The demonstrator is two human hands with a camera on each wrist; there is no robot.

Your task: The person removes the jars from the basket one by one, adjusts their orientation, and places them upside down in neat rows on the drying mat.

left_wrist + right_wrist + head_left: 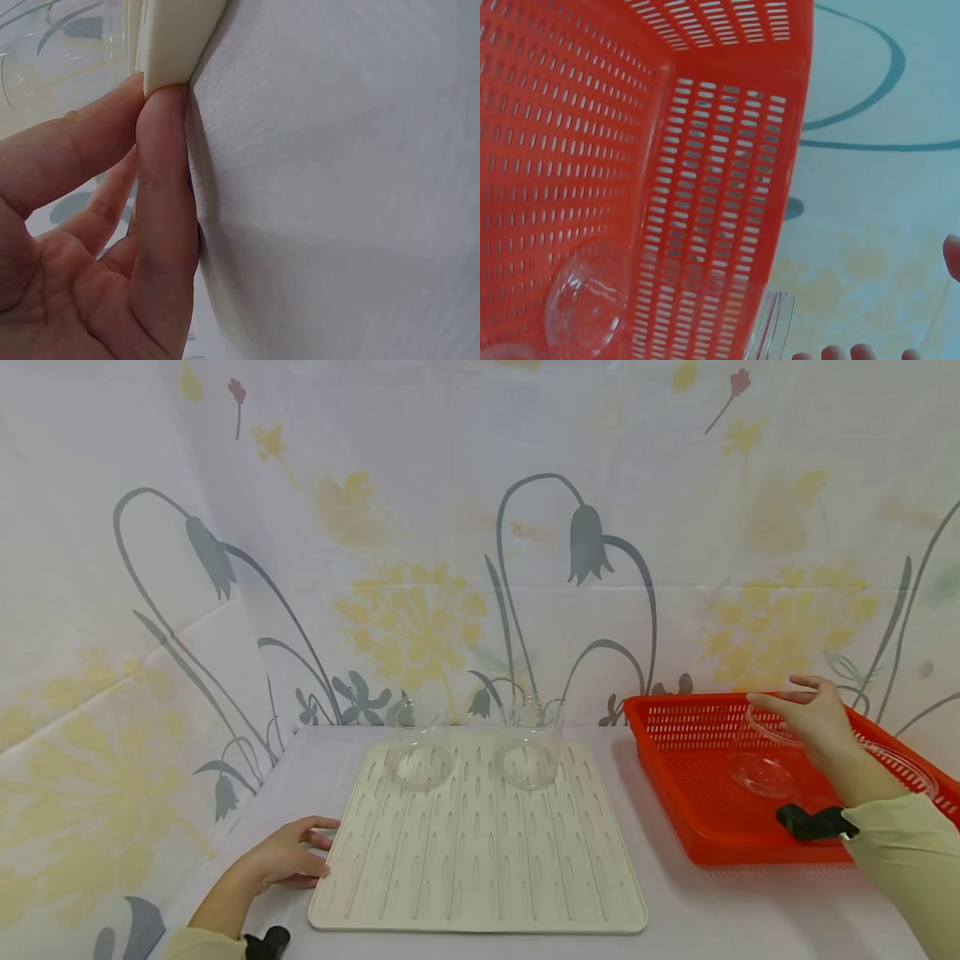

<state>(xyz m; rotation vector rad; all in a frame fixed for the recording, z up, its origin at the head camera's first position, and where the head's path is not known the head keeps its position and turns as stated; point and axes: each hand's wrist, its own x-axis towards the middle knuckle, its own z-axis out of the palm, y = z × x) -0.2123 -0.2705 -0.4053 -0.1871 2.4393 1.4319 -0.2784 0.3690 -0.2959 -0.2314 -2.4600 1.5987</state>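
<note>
A cream ridged mat (480, 860) lies on the table. My left hand (288, 856) is at its left edge; in the left wrist view, the thumb and a finger (161, 142) pinch the mat's edge (176, 41). Two clear cups, a left one (420, 767) and a right one (529, 766), stand side by side toward the mat's back. On the right, my right hand (821, 727) hovers over a red basket (675, 810), fingers spread and holding nothing. Below it, a clear cup (759, 775) sits in the basket, its rim (772, 326) apart from the fingertips (861, 351).
More clear rims (900, 768) show at the basket's right side, partly behind the right forearm. A flower-printed cloth (450, 527) hangs behind the table. Black wrist straps sit at the left sleeve (206, 945) and the right sleeve (900, 835).
</note>
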